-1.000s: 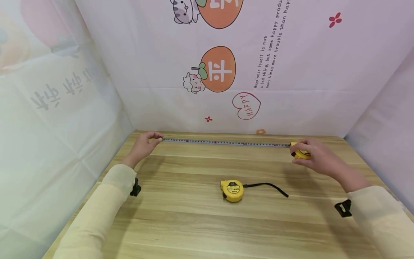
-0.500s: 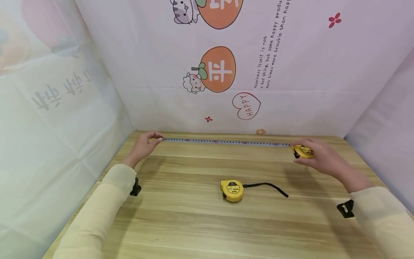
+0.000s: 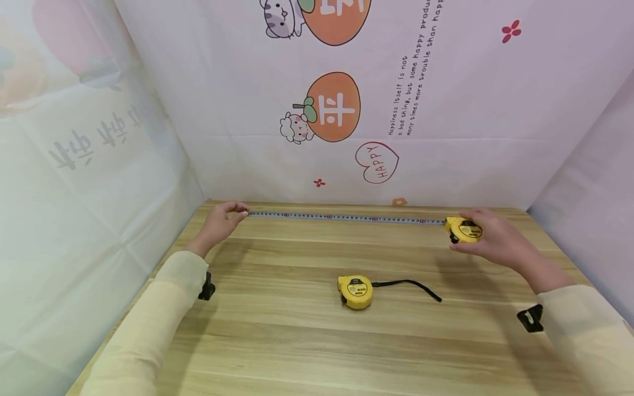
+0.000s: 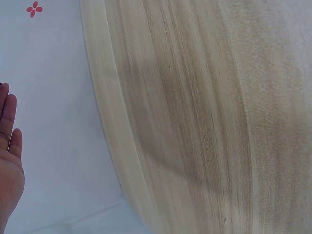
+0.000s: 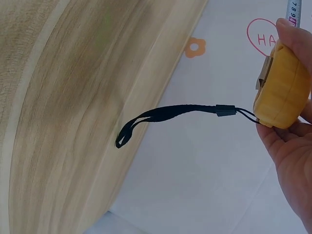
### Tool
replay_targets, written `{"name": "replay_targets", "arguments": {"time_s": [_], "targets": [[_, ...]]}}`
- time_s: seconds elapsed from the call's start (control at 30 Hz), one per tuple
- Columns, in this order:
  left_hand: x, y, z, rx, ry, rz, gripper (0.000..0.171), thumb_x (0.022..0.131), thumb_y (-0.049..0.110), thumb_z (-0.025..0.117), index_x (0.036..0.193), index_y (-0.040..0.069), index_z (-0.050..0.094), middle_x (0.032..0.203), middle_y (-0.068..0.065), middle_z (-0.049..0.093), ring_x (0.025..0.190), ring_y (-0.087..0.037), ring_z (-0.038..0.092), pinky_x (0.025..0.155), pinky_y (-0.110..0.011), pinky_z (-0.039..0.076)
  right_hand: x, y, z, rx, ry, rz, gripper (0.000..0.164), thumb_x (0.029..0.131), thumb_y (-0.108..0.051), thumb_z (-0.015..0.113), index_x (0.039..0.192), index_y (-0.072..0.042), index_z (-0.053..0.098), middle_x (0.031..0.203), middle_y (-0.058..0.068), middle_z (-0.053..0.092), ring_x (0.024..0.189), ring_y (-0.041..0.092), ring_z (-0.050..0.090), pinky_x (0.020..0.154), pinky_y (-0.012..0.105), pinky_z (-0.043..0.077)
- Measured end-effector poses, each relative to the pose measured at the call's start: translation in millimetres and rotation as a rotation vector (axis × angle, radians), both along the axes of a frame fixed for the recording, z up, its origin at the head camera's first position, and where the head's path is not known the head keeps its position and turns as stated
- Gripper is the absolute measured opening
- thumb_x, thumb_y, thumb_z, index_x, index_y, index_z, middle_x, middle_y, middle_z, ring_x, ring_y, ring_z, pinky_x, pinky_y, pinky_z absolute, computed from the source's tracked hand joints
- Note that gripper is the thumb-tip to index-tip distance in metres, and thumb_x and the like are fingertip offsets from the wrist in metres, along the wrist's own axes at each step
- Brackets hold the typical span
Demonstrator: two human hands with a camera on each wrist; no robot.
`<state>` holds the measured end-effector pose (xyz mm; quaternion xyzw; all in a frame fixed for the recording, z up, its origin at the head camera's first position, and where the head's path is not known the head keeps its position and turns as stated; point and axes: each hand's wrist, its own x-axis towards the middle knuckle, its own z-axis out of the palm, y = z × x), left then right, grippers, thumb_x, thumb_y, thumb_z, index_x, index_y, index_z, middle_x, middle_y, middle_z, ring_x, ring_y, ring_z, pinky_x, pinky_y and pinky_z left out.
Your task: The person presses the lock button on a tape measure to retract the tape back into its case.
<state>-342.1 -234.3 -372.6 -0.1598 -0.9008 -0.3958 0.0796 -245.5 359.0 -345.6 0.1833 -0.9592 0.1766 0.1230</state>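
Observation:
Near the back left of the table, my left hand [image 3: 221, 226] pinches the free end of a measuring tape blade [image 3: 337, 218] between thumb and finger. The blade runs straight across to a yellow tape measure [image 3: 464, 230], which my right hand [image 3: 500, 242] grips by its case at the back right. In the right wrist view, the yellow case [image 5: 282, 87] sits between thumb and fingers, and a black wrist strap [image 5: 170, 113] hangs from it. The left wrist view catches only part of the left hand [image 4: 9, 165] at its edge; the blade's end is hidden there.
A second yellow tape measure [image 3: 355, 292] lies mid-table, its black strap [image 3: 408, 281] stretched out to the right. The wooden table [image 3: 297, 346] meets a white printed cloth backdrop [image 3: 238, 165] at the back, with cloth on both sides too.
The right hand has shifted slightly to the right with the tape measure, its fingers now covering less of the case front. The left hand and the second tape measure stay put.

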Motion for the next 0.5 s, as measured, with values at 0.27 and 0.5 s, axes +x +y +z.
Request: {"name": "replay_targets", "arguments": {"time_s": [0.27,0.5], "targets": [[0.6,0.9,1.1,-0.012,-0.007,0.004,0.024,0.101,0.020,0.056,0.117,0.006,0.065,0.112,-0.011,0.064,0.114,-0.032,0.055,0.091,-0.051,0.045,1.8,1.2,0.1,-0.006,0.003,-0.027,0.075,0.074,-0.039,0.086,0.126,0.005,0.055,0.117,0.025,0.055,0.088,0.031,0.055,0.068,0.045,0.047],[2.8,1.1,2.0,-0.018,0.005,-0.005,0.023,0.101,0.021,0.056,0.116,0.007,0.065,0.112,-0.012,0.064,0.113,-0.032,0.055,0.090,-0.050,0.045,2.9,3.8,-0.3,-0.073,-0.038,-0.054,0.075,0.075,-0.042,0.084,0.130,0.001,0.054,0.115,0.023,0.057,0.090,0.032,0.055,0.069,0.045,0.046]]}}
